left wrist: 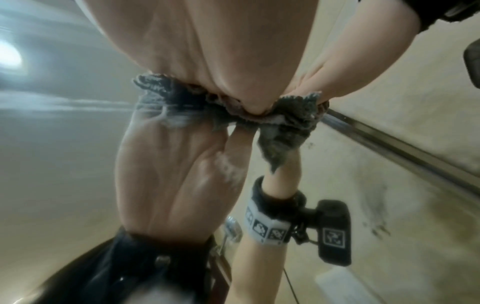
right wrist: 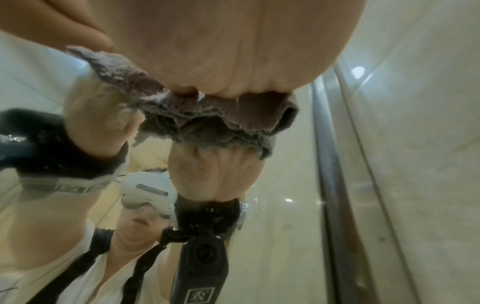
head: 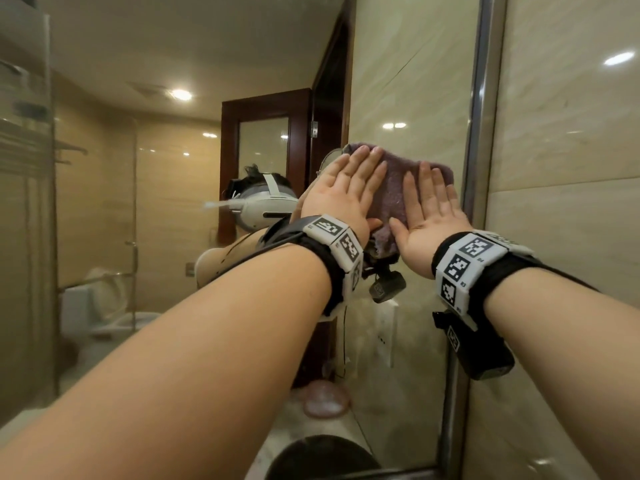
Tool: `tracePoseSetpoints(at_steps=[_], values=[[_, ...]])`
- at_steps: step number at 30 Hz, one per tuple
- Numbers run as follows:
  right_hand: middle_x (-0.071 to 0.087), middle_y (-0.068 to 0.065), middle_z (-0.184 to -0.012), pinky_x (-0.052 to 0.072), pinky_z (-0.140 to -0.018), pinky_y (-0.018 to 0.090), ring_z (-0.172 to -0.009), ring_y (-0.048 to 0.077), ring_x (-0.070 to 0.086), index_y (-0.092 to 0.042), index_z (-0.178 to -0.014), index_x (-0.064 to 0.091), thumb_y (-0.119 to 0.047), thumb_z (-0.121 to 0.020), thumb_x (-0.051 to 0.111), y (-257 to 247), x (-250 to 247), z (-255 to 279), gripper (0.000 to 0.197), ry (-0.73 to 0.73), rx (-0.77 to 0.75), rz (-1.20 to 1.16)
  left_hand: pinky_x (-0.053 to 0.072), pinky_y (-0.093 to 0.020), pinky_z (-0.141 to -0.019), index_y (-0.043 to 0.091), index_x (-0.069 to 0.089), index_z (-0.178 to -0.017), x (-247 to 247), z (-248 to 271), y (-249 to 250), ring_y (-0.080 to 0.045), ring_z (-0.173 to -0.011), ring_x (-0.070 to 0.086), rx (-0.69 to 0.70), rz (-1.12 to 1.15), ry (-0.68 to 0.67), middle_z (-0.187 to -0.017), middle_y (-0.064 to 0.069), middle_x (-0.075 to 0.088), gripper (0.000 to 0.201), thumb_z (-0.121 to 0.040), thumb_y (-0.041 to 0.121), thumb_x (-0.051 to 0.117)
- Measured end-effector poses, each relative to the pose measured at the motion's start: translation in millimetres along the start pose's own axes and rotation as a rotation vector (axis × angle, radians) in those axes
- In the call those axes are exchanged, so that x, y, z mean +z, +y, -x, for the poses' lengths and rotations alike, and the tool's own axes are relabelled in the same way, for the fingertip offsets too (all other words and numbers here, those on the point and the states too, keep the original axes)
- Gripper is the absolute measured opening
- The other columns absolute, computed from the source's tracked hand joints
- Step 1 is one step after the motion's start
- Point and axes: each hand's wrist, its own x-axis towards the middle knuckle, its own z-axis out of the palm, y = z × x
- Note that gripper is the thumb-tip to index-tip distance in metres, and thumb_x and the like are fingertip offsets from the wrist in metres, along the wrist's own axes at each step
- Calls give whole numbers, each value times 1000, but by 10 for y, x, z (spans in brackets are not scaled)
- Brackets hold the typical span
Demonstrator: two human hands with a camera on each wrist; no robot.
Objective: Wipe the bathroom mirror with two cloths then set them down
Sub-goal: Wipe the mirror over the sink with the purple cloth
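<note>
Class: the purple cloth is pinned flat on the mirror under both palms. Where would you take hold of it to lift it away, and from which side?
Probably the bunched lower edge of the purple cloth, pinched from below by the left hand. It hangs free between the wrists; the rest lies flat on the mirror under the right hand.

It was a bathroom: a wall mirror (head: 408, 81) in a metal frame (head: 483, 98) reflected a toilet (head: 104, 306), glass shower screen (head: 27, 202), wooden door (head: 266, 140) and glossy beige wall tiles (head: 568, 133).

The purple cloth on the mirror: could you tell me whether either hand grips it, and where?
Neither grips it: the left hand and right hand press the purple cloth flat against the mirror.
</note>
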Motion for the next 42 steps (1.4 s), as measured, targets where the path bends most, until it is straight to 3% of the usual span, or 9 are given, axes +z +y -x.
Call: tracePoseSetpoints(at_steps=[13,26,42], values=[[-37,12,-147,-21,-109,36,-137,26,-31,-12,-142,-29,-44,-98,19,-961,-103,60,71,26,-161,-14,-19,-33,-108,14,-24,-144,262,737,-775,-18,-140,-24,-137,112,-20,-152,-3,-29,75,-96,53,19],[-28,11,-152,-19,-111,39,-140,27,-24,-13,-145,-21,-46,-96,26,-1949,-46,187,75,192,-342,-37,-17,-32,-112,15,-33,-136,516,1491,-1466,-16,-138,-29,-282,105,-141,-149,-2,-34,72,-94,55,11],[-26,6,-153,-21,-109,35,-141,23,-23,-21,-146,-19,-49,-96,23,-2008,91,261,71,260,-377,-104,-21,-34,-109,13,-38,-126,570,1576,-1488,-20,-137,-31,-298,81,-208,-144,-5,-40,73,-92,55,11]])
